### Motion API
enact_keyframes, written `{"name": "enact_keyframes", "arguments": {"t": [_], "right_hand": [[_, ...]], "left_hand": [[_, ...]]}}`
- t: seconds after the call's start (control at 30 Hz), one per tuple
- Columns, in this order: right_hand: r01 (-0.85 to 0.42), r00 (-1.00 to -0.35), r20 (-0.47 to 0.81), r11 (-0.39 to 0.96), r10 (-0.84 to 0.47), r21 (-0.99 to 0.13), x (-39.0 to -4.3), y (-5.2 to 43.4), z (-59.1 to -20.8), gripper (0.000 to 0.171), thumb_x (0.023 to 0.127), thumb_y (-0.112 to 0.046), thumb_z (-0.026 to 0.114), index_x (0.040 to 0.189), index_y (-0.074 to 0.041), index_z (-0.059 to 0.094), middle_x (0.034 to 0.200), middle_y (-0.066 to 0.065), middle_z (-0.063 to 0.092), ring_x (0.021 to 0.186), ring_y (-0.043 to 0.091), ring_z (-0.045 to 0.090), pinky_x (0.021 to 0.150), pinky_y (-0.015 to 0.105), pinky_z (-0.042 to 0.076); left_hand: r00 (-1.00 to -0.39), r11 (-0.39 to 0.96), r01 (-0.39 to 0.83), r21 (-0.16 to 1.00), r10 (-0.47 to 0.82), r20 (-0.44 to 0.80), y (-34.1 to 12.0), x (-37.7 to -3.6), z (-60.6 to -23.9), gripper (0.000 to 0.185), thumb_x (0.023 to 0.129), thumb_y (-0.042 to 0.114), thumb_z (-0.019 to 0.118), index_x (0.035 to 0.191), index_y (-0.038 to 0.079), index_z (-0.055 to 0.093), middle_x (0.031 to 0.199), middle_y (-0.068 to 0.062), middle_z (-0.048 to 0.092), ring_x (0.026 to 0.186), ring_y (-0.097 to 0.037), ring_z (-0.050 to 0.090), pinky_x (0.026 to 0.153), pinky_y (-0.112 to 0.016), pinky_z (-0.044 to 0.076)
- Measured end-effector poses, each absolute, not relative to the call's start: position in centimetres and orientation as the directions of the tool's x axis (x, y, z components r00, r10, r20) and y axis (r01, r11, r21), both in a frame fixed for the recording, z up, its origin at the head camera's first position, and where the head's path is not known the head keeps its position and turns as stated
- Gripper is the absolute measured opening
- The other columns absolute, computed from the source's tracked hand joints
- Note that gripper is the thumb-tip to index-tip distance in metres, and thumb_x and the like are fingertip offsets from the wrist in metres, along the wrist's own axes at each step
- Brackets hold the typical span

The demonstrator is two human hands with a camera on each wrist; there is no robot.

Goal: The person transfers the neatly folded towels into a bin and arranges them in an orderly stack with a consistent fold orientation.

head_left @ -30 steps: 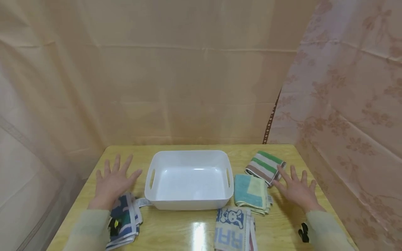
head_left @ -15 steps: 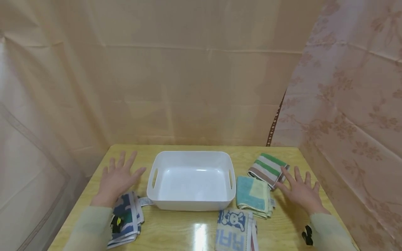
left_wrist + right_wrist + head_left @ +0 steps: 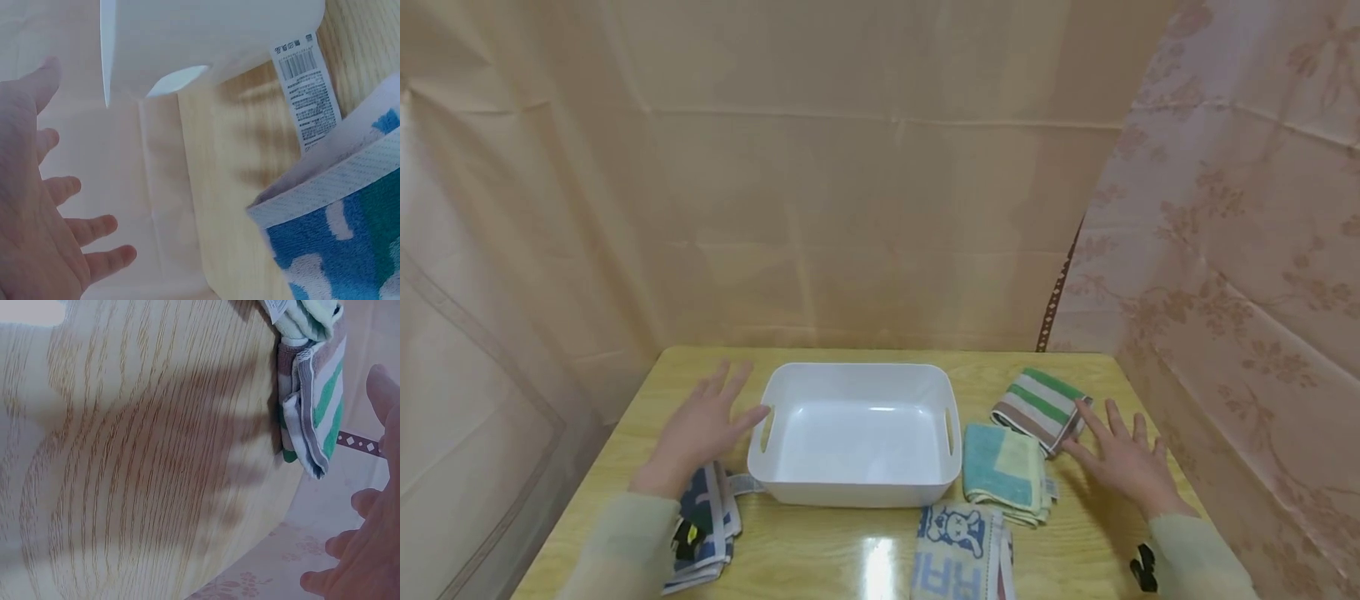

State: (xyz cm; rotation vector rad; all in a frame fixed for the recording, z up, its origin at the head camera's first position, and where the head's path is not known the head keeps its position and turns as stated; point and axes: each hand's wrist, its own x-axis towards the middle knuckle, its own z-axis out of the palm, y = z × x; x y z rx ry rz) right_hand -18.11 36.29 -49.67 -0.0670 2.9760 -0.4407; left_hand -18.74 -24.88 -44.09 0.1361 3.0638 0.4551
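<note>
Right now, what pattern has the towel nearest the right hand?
Striped towel: green, light grey and brown, clearest in the head view.

Left sleeve, inside table's left edge: long, pale cream-green, plain cloth; cuff ends at wrist. Black fitting below cuff, small bright yellow patch on it; detail too small to read. Right sleeve, across table's right edge: matching pale colour, plain. Black lobed clip-like piece at inner side. Left hand, right hand bare.

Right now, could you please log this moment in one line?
left grip: empty, near tub | right grip: empty, near striped towel | tub: empty
</note>
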Motion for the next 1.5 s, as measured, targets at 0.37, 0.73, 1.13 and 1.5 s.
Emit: {"name": "enact_keyframes", "arguments": {"t": [0.37,0.73,1.13,1.5], "right_hand": [[-0.072,-0.987,-0.117,0.954,-0.111,-0.292,-18.1,35.7,-49.8,0.09,0.099,-0.067,0.048,0.166,-0.024,0.007,0.164,0.035,0.002,0.136,0.075,0.004,0.099,0.09,0.007],[-0.122,-0.984,-0.095,0.957,-0.152,-0.264,-18.3,35.0,-49.9,0.088,0.1,-0.063,0.05,0.166,-0.022,0.009,0.164,0.035,0.007,0.135,0.077,0.01,0.097,0.09,0.013],[-0.126,-0.98,-0.116,0.959,-0.159,-0.254,-18.9,34.7,-50.5,0.089,0.099,-0.067,0.05,0.165,-0.02,0.014,0.161,0.039,0.011,0.133,0.077,0.015,0.096,0.089,0.02],[-0.136,-0.977,-0.124,0.956,-0.173,-0.261,-19.7,35.2,-51.3,0.083,0.101,-0.062,0.05,0.163,-0.015,0.02,0.159,0.04,0.014,0.129,0.078,0.022,0.092,0.088,0.028]], "left_hand": [[-0.989,0.925,0.111,0.362,0.137,-0.047,-25.1,-17.7,-45.5,0.086,0.099,0.07,0.044,0.165,0.022,0.019,0.168,-0.025,0.014,0.145,-0.056,0.026,0.106,-0.077,0.031],[-0.992,0.942,0.093,0.322,0.114,-0.047,-26.6,-15.8,-46.4,0.086,0.098,0.074,0.04,0.163,0.02,0.026,0.165,-0.027,0.023,0.142,-0.057,0.032,0.103,-0.078,0.034],[-0.97,0.825,0.2,0.528,0.242,-0.011,-26.6,-15.0,-47.5,0.065,0.103,0.055,0.051,0.16,0.026,0.036,0.164,-0.016,0.032,0.145,-0.048,0.035,0.11,-0.073,0.031],[-0.949,0.692,0.221,0.687,0.315,-0.013,-26.5,-15.0,-47.9,0.056,0.105,0.042,0.056,0.155,0.019,0.046,0.165,-0.013,0.031,0.147,-0.044,0.034,0.103,-0.06,0.049]]}}
